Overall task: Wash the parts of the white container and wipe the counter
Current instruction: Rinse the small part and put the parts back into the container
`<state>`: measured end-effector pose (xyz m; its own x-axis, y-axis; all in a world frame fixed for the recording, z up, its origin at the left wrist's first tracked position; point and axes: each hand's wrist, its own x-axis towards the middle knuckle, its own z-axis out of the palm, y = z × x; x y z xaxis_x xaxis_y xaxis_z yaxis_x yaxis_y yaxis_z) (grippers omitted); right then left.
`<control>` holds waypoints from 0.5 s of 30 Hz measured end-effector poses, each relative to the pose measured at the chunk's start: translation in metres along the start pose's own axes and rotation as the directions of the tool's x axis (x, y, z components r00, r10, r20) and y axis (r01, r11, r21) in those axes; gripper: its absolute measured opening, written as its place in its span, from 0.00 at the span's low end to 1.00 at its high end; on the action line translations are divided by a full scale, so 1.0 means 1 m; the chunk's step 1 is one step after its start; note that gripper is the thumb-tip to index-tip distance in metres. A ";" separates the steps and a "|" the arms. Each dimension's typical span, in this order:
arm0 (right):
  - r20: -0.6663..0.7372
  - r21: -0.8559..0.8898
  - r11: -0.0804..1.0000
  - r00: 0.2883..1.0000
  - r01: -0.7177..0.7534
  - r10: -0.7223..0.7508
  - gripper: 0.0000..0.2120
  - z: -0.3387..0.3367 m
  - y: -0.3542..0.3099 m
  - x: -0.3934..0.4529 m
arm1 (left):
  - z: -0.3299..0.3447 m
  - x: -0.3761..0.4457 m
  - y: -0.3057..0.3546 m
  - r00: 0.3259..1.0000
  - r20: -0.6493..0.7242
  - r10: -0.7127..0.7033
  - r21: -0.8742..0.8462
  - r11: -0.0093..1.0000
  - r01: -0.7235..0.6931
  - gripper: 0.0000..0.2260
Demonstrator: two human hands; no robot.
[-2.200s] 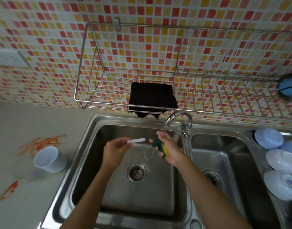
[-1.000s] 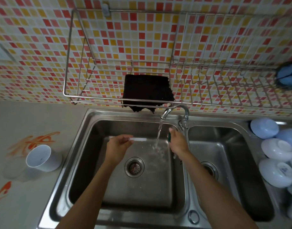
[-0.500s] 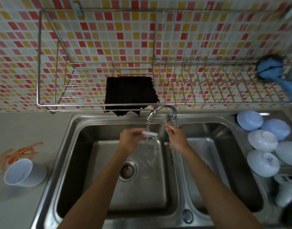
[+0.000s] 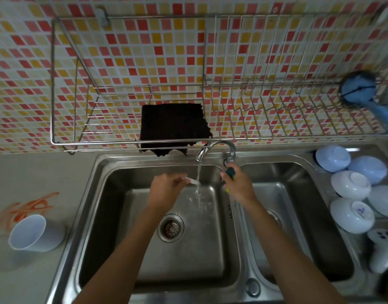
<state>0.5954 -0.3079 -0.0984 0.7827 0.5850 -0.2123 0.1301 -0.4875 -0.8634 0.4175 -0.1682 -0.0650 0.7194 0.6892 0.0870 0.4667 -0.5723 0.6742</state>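
My left hand pinches a small white stick-like part of the container and holds its tip in the water stream running from the tap. My right hand grips a green and yellow sponge just below the tap's base, over the divider between the two basins. The white cup-shaped container lies tipped on the grey counter at the left, mouth toward me, next to orange stains.
A steel double sink has a drain strainer in the left basin. Above hangs a wire rack with a black cloth and a blue scrubber. Several upturned white bowls sit at the right.
The view has shifted right. My left hand has carried the white part from left of the stream into the running water. My right hand with the sponge stays near the tap base.
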 end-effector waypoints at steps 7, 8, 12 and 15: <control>0.127 -0.428 0.867 0.967 0.255 -0.222 0.10 0.049 0.004 -0.034 | -0.002 -0.031 -0.014 0.995 0.096 -0.016 0.297 0.955 -0.014 0.09; 0.169 -0.446 0.865 0.971 0.228 -0.169 0.10 0.056 0.012 -0.038 | 0.002 -0.036 -0.020 0.984 0.167 -0.063 0.322 0.947 0.005 0.09; 0.119 -0.384 0.904 0.981 0.187 -0.153 0.09 0.065 0.021 -0.057 | 0.013 -0.053 -0.030 0.986 0.153 -0.063 0.292 0.956 0.015 0.08; 0.142 -0.279 0.935 0.972 0.219 -0.185 0.13 0.069 0.017 -0.067 | 0.012 -0.059 -0.029 0.996 0.086 -0.019 0.289 0.957 -0.007 0.07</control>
<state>0.5035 -0.3105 -0.1302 0.6504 0.7513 -0.1120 0.4629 -0.5089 -0.7257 0.3673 -0.1975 -0.0984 0.7519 0.6592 0.0108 0.5909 -0.6811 0.4325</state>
